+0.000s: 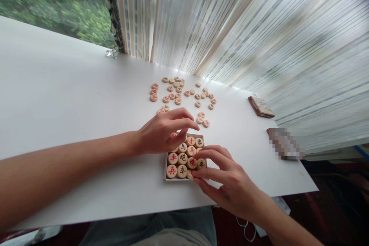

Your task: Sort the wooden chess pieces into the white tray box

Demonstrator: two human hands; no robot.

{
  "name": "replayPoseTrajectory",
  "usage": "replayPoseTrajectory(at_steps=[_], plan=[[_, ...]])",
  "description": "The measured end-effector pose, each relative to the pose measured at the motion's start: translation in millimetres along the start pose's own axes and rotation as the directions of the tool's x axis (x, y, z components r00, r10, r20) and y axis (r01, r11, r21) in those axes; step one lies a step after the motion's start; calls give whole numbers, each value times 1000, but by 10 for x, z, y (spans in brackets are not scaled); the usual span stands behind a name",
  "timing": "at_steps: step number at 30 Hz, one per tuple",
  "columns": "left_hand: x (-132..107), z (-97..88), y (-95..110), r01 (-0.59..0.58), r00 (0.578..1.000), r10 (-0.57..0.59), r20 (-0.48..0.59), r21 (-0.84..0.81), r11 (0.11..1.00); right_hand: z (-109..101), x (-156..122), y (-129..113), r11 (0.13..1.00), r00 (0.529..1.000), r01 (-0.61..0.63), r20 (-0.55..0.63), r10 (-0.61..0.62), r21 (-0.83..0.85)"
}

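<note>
A shallow open box (165,172) near the table's front edge holds rows of round wooden Chinese chess pieces with red and black characters. My right hand (227,175) reaches over its right side, thumb and fingertips at a red-marked Chinese chess piece (190,175) in the front row, which looks slightly tilted. Over the box's far left corner hovers my left hand (165,130), its fingers loosely bent and apart, with nothing visible in them. It hides some of the pieces in the back rows; my right fingers cover others on the right.
Loose chess pieces (178,101) lie scattered on the white table (72,96) beyond the box. Two small flat packs (261,107) rest near the right edge, one blurred out. Strip curtains (184,19) hang along the far edge. A clear glass object (112,53) sits by the window.
</note>
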State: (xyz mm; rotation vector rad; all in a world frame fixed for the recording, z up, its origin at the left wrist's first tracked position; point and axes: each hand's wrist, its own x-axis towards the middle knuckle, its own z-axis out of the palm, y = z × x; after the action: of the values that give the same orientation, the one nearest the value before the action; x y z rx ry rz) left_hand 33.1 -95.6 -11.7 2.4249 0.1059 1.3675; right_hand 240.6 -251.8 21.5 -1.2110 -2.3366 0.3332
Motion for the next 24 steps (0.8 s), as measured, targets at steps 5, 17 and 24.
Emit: replayPoseTrajectory(at_steps=[5, 17, 24], plan=[[-8, 6, -10, 5, 1000, -5, -2, -4, 1000, 1, 16, -11, 1000, 1000, 1, 2, -1, -10], [-2, -1, 2, 8, 1000, -8, 11, 3, 1000, -41, 68, -41, 998, 993, -9, 119, 17, -65], [-2, 1, 7, 18, 1000, -18, 16, 7, 1000, -52, 52, 4, 995, 995, 27, 100, -17, -98]])
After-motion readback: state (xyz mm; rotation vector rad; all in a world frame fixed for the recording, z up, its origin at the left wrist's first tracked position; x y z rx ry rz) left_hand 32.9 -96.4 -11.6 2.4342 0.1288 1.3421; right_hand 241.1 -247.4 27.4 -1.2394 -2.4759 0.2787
